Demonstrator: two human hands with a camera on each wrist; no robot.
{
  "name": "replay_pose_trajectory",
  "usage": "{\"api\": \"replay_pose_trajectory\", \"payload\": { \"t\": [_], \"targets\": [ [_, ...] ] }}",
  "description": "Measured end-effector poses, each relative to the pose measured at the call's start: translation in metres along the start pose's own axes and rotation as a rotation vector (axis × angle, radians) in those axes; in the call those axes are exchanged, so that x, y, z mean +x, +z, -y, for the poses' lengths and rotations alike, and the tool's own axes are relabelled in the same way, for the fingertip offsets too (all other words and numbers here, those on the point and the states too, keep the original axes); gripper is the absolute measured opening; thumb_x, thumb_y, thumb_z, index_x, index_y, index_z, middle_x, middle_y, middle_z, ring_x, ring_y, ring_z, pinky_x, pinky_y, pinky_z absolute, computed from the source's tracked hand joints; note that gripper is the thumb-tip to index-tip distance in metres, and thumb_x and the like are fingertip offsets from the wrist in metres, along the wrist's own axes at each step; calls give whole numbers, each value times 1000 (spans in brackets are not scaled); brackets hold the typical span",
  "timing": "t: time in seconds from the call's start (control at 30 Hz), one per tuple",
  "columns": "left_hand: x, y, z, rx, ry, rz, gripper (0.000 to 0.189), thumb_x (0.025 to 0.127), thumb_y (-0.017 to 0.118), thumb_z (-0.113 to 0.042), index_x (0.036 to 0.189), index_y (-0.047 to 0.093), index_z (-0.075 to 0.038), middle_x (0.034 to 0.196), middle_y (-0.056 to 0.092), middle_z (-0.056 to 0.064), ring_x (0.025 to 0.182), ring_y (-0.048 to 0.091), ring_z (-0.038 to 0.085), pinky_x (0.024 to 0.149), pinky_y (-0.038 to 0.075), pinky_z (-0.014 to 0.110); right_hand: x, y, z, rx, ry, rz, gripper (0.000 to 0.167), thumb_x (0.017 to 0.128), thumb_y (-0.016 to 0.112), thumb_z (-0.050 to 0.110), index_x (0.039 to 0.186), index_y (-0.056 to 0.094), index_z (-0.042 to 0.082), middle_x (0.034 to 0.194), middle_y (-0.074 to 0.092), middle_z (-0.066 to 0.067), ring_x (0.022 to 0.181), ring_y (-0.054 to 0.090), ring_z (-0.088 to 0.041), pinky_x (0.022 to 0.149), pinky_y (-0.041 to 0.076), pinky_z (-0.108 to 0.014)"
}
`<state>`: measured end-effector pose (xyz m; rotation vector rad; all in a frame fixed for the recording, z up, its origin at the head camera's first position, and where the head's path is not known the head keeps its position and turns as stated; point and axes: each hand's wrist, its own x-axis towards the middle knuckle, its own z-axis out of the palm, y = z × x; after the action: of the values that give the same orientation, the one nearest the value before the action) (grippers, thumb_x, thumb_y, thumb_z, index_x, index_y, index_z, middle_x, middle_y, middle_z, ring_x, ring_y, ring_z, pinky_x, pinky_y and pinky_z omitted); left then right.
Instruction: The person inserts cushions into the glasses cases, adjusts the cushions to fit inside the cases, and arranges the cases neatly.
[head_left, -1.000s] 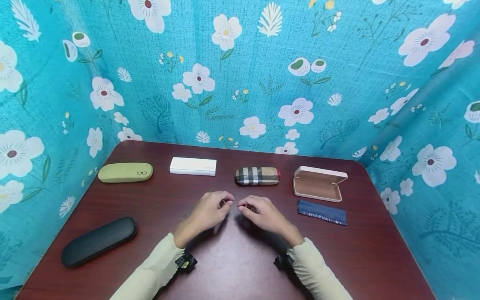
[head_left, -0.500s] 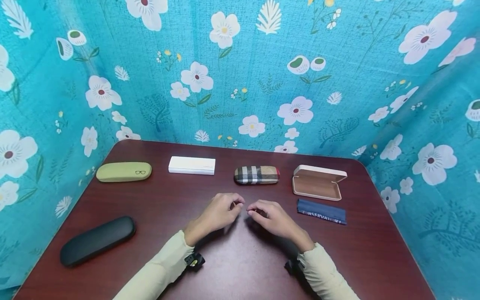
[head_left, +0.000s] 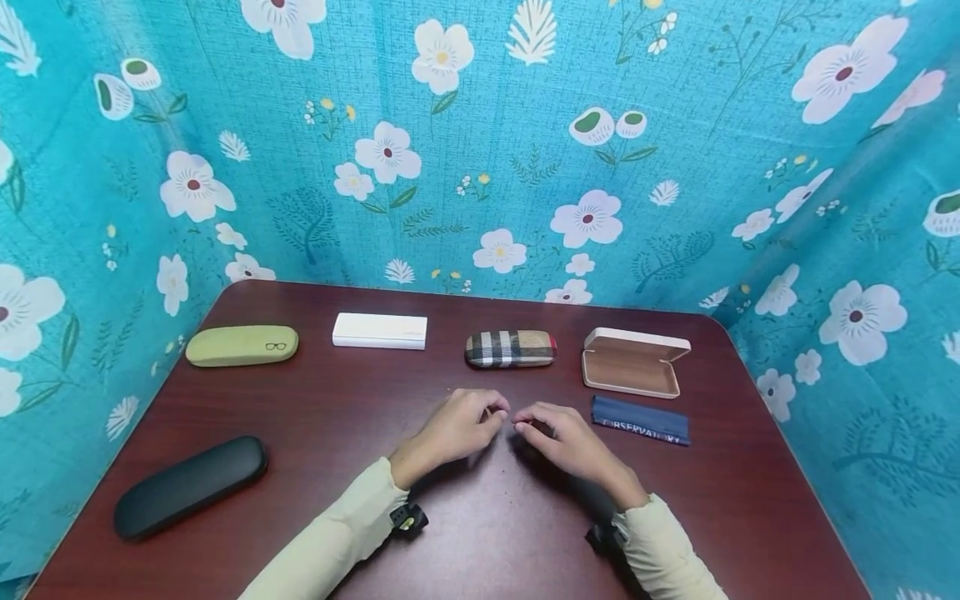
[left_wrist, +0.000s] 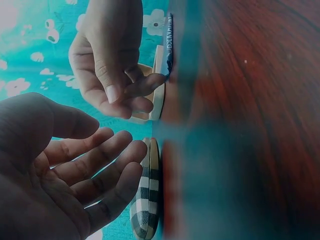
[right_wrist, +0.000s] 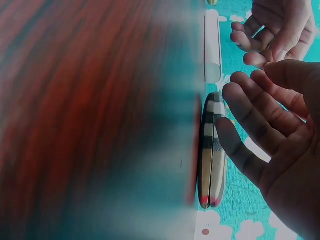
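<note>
My left hand [head_left: 460, 423] and right hand [head_left: 567, 439] hover over the middle of the table, fingertips close to each other, fingers loosely bent. Both wrist views show nothing in either hand. Just beyond them lies a closed plaid glasses case [head_left: 512, 348], also behind the fingers in the left wrist view [left_wrist: 145, 195]. Beyond the right hand sit a pale glasses case [head_left: 633, 363], lid up and brown inside, and a folded dark blue cloth [head_left: 640, 420] with white lettering. Past the left hand is a white case [head_left: 380, 331].
A green glasses case [head_left: 242, 345] with a small glasses print lies at the back left. Nearer on the left is a long black case [head_left: 191, 487]. The dark red table [head_left: 480, 533] is walled by a blue floral curtain [head_left: 480, 125].
Both hands have drifted to the right together, still empty and with much the same finger pose. The cases and cloth stay put on the table; the head view shifts slightly.
</note>
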<state>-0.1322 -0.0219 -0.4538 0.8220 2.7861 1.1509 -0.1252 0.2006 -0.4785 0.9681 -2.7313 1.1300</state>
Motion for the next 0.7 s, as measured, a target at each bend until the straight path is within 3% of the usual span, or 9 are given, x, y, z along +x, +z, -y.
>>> {"api": "replay_pose_trajectory", "payload": {
  "t": [0.7],
  "targets": [
    [23, 11, -10, -26, -27, 76, 17, 98, 62, -19, 104, 76, -11, 92, 75, -4, 80, 65, 4, 75, 52, 26, -26, -27, -18, -90, 92, -91, 12, 98, 67, 18, 106, 75, 13, 98, 72, 13, 89, 63, -2, 79, 52, -29]
  ]
}}
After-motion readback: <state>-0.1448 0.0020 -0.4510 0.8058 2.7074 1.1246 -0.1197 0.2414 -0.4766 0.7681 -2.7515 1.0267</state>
